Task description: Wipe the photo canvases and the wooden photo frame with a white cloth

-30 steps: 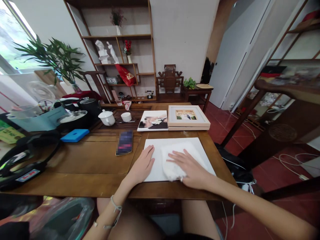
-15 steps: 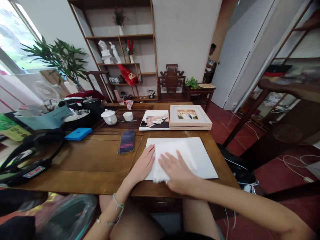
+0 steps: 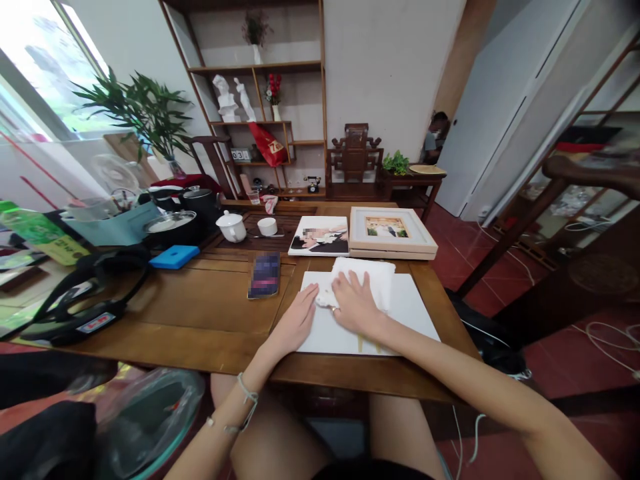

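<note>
A white board (image 3: 415, 313) lies flat on the wooden table in front of me. My left hand (image 3: 299, 319) rests flat on its left edge, fingers stretched out. On the board, my right hand (image 3: 356, 301) presses down on a white cloth (image 3: 380, 275), its fingers bent over the bunched near side. The cloth spreads beyond my fingertips and reaches the far edge of the board. Yellowish marks (image 3: 369, 344) show on the board near its front edge, below my right wrist. Part of the cloth is hidden beneath my right hand.
Behind the board lie a photo panel (image 3: 320, 235) and stacked light-wood picture frames (image 3: 393, 233). A phone (image 3: 265, 275) is left of my left hand. Farther left are a blue block (image 3: 175, 257), a white teapot (image 3: 231, 227), a cup (image 3: 267, 227) and a black headset (image 3: 95, 300).
My right hand has pushed the cloth away from me across the board, uncovering the yellowish marks near the front. My left hand stays on the left edge. The view has shifted slightly.
</note>
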{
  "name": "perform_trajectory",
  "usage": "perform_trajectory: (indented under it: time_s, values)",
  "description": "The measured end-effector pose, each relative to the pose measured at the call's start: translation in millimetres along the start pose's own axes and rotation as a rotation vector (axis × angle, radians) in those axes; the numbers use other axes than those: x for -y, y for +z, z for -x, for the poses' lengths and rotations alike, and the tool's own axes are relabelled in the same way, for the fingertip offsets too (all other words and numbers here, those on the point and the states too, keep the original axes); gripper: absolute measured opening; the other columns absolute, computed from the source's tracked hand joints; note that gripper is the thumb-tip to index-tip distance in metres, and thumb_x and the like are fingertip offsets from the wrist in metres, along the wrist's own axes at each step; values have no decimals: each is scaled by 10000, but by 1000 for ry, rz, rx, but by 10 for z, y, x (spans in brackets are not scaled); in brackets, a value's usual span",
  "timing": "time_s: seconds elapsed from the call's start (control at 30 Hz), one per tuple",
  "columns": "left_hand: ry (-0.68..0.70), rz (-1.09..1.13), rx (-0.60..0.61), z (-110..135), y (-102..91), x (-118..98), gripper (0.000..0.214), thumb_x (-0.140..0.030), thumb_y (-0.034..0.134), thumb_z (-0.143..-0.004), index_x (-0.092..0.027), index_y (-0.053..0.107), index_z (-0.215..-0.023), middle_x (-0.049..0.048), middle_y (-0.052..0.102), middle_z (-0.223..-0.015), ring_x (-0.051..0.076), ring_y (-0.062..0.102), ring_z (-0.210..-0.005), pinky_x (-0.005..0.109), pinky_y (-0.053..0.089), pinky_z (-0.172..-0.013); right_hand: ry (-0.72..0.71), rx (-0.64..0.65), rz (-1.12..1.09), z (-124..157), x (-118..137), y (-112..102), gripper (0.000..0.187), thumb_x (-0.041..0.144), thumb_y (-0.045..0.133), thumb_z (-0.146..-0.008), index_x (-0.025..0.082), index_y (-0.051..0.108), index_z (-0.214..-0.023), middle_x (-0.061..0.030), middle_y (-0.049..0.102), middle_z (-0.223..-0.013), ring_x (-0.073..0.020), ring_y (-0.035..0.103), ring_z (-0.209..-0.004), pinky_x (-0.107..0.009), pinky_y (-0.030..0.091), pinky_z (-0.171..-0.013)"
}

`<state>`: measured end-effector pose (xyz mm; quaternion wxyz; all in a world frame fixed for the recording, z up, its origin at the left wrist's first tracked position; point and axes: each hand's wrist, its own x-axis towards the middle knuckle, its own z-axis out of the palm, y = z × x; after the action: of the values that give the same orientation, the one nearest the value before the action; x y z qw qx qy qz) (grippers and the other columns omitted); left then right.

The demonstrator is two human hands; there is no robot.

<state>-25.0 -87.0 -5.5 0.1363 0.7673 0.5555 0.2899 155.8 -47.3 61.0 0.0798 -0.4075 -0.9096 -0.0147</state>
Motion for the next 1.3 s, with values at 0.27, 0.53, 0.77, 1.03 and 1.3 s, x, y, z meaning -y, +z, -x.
perform_trajectory:
  time_s: [0.27, 0.53, 0.77, 1.03, 1.3]
  values:
    - [10, 68, 23, 19, -53, 24, 497, -293, 336, -952, -142, 383, -1423, 139, 351, -1515, 236, 291, -1421, 471, 206, -1185, -301, 23, -25, 748, 610, 0, 631, 403, 593, -756, 57, 519, -1278, -248, 464, -1381, -438, 409, -1225, -612, 292, -1019]
    - [46, 82, 4, 10, 3, 40, 481, -222, 355, -944, -166, 383, -1421, 129, 374, -1501, 238, 290, -1420, 473, 211, -1183, -79, 70, -131, 233, 180, -99, 371, 314, 570, -789, 129, 613, -1107, -179, 622, -1161, -334, 515, -1097, -473, 380, -946]
    - [4, 20, -21, -20, -10, -66, 461, -221, 321, -950, -119, 429, -1386, 157, 400, -1465, 255, 338, -1387, 472, 234, -1173, 43, 3, -346, -499, -105, -94, 385, 432, 402, -941, 143, 657, -932, -141, 667, -1035, -266, 590, -979, -327, 434, -798]
    - [-1, 24, 7, -7, -59, -84, 463, -244, 303, -959, -115, 427, -1386, 156, 415, -1452, 242, 340, -1386, 448, 245, -1174, -106, -81, -391, -647, -235, 268, 225, 328, 531, -890, 147, 643, -966, -127, 658, -1052, -258, 515, -1104, -327, 396, -904]
    - [-21, -16, 13, -7, -29, -40, 480, -262, 294, -961, -124, 399, -1409, 133, 375, -1500, 229, 305, -1413, 459, 211, -1185, -30, -156, -381, 130, -1005, 289, 277, 284, 528, -858, 188, 655, -1085, -121, 607, -1256, -289, 485, -1221, -420, 357, -1034]
